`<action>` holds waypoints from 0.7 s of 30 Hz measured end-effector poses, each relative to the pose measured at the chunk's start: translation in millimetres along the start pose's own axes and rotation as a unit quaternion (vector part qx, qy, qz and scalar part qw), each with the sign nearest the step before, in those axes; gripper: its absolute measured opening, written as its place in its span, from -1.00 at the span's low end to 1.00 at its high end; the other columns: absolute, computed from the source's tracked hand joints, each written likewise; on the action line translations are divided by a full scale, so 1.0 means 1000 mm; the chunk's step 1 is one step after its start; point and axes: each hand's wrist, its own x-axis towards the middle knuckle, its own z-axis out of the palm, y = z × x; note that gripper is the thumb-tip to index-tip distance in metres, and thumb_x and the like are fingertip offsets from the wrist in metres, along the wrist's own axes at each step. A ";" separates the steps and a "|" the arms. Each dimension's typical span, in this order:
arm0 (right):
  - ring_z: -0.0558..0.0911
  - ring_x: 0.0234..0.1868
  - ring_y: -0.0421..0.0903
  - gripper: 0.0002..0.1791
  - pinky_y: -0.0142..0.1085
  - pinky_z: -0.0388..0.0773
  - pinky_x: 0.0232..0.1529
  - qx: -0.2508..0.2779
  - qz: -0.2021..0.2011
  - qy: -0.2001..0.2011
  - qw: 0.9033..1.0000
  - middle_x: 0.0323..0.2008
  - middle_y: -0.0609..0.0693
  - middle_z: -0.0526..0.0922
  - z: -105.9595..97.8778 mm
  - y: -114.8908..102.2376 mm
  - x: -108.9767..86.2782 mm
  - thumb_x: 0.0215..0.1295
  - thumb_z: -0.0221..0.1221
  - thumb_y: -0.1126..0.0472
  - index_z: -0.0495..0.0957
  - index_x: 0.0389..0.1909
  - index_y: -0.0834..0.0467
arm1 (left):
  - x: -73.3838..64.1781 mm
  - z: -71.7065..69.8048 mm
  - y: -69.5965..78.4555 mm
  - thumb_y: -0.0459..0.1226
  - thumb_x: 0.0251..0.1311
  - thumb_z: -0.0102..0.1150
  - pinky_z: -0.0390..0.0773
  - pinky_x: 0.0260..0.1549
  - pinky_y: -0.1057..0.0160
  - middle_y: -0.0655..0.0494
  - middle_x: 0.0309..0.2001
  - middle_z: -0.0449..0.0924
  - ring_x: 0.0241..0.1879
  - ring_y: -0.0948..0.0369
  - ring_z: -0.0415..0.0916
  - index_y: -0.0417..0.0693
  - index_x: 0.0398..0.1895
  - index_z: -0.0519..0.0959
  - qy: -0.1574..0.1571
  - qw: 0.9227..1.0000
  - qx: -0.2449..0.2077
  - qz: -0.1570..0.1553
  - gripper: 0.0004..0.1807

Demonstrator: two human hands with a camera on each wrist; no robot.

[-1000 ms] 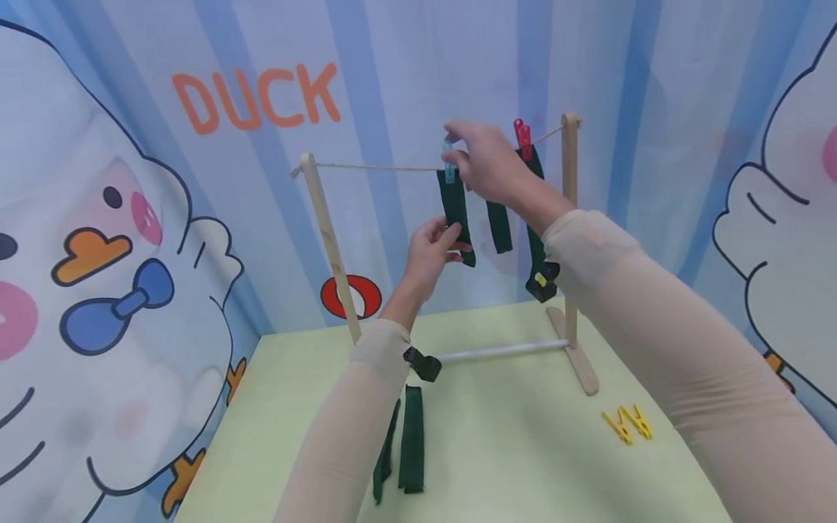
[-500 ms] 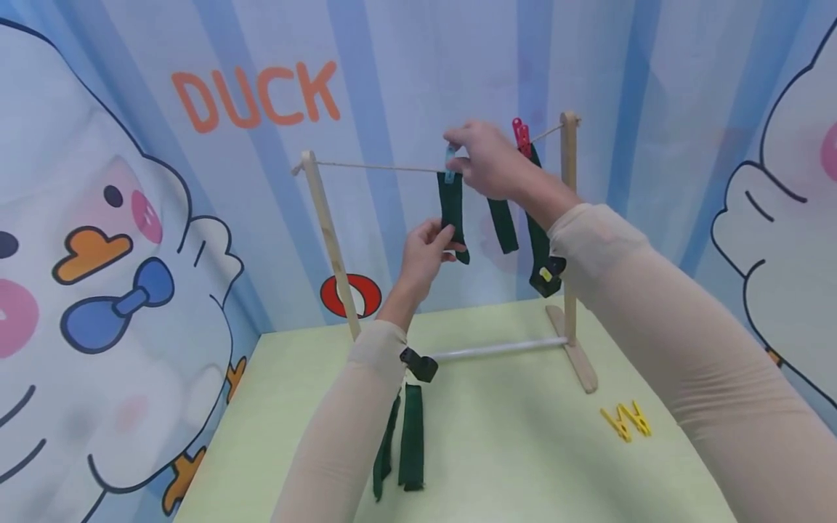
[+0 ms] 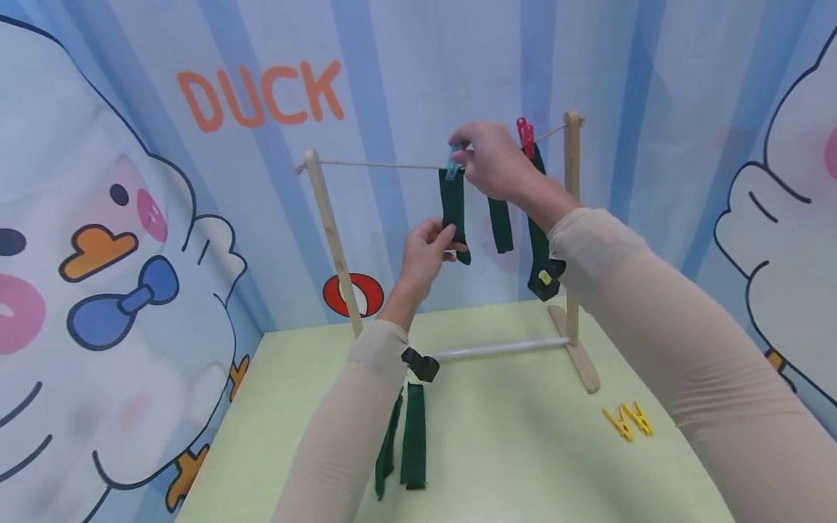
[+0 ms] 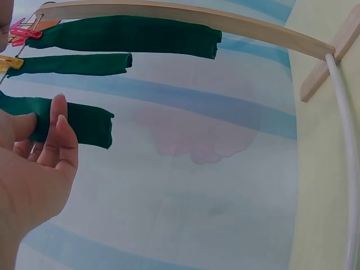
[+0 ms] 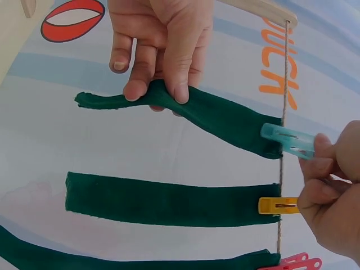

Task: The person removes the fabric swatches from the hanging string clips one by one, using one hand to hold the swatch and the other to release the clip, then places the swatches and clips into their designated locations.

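The left hand [image 3: 421, 256] pinches a green strip [image 3: 452, 197] between thumb and fingers. At one o'clock, the right hand [image 3: 493, 161] pinches a blue clothespin [image 5: 273, 133] on the strip's top, at the rope [image 3: 392, 166]. Behind is a striped backdrop [image 3: 425, 58].

In the head view, your bare right hand [image 3: 493, 161] hides the yellow plastic clothespin [image 5: 271, 205]; your beige left sleeve [image 3: 349, 414] covers the left slim wooden post [image 3: 335, 247] near its base.

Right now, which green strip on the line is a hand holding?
The blue-pegged strip: the left hand pinches it between its ends. The yellow-pegged strip and the red-pegged strip hang unheld.
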 end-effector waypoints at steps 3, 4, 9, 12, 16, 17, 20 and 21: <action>0.63 0.09 0.06 -0.70 -0.18 0.60 0.05 -0.013 -0.013 0.048 0.999 0.11 0.20 0.62 0.002 0.002 -0.002 0.51 0.05 0.32 0.57 0.15 0.31 | -0.001 0.001 -0.001 -0.26 0.48 0.07 0.61 -0.28 0.28 -0.05 -0.23 0.63 -0.33 0.21 0.67 -0.24 -0.01 0.55 -0.003 1.000 0.003 0.000 -0.78; 0.64 0.07 0.06 -0.71 -0.19 0.60 0.02 -0.017 -0.016 0.062 0.998 0.08 0.20 0.64 0.002 0.002 -0.003 0.51 0.05 0.32 0.59 0.12 0.30 | -0.001 0.002 -0.001 -0.26 0.48 0.07 0.60 -0.28 0.29 -0.05 -0.23 0.62 -0.33 0.21 0.67 -0.24 -0.01 0.55 -0.003 1.000 0.003 0.000 -0.78; 0.68 0.02 0.05 -0.74 -0.20 0.62 -0.03 -0.023 -0.019 0.110 0.993 0.01 0.17 0.70 0.001 0.001 -0.003 0.48 0.11 0.29 0.68 0.03 0.28 | 0.001 0.001 -0.001 -0.27 0.48 0.07 0.60 -0.29 0.30 -0.05 -0.20 0.63 -0.32 0.21 0.66 -0.23 0.02 0.56 0.001 1.000 0.001 0.006 -0.78; 0.69 0.03 0.03 -0.75 -0.23 0.62 -0.06 -0.026 -0.018 0.123 0.992 -0.01 0.15 0.72 0.000 0.000 -0.001 0.46 0.14 0.29 0.70 0.01 0.27 | 0.002 0.000 0.000 -0.27 0.48 0.07 0.60 -0.29 0.31 -0.05 -0.19 0.63 -0.32 0.21 0.67 -0.23 0.02 0.56 0.003 1.000 0.003 0.008 -0.78; 0.70 0.02 0.00 -0.76 -0.25 0.63 -0.13 -0.025 -0.017 0.128 0.991 -0.02 0.13 0.72 0.001 -0.001 0.000 0.46 0.15 0.29 0.72 -0.01 0.24 | 0.003 -0.001 0.000 -0.27 0.48 0.08 0.60 -0.28 0.32 -0.05 -0.19 0.63 -0.31 0.20 0.67 -0.22 0.02 0.56 0.006 1.000 0.004 0.006 -0.78; 0.70 0.02 0.00 -0.76 -0.25 0.63 -0.15 -0.024 -0.016 0.128 0.991 -0.02 0.13 0.72 0.001 -0.001 0.000 0.46 0.15 0.29 0.72 -0.01 0.24 | 0.003 -0.001 -0.001 -0.26 0.48 0.08 0.60 -0.28 0.32 -0.05 -0.19 0.63 -0.31 0.20 0.67 -0.21 0.01 0.56 0.006 1.000 0.004 0.005 -0.79; 0.70 0.02 -0.01 -0.76 -0.26 0.62 -0.15 -0.027 -0.014 0.136 0.990 -0.02 0.12 0.72 0.000 0.000 0.000 0.46 0.14 0.30 0.71 0.00 0.24 | 0.002 0.000 -0.001 -0.26 0.47 0.08 0.62 -0.23 0.25 -0.04 -0.19 0.63 -0.30 0.20 0.67 -0.21 0.01 0.56 0.004 1.000 0.001 0.002 -0.79; 0.70 0.01 -0.02 -0.76 -0.26 0.62 -0.16 -0.029 -0.014 0.141 0.989 -0.02 0.11 0.73 -0.001 0.000 0.000 0.47 0.12 0.31 0.71 0.00 0.24 | 0.002 0.000 -0.002 -0.25 0.48 0.08 0.62 -0.22 0.24 -0.04 -0.19 0.63 -0.30 0.20 0.68 -0.20 0.01 0.56 0.003 1.000 0.001 0.002 -0.79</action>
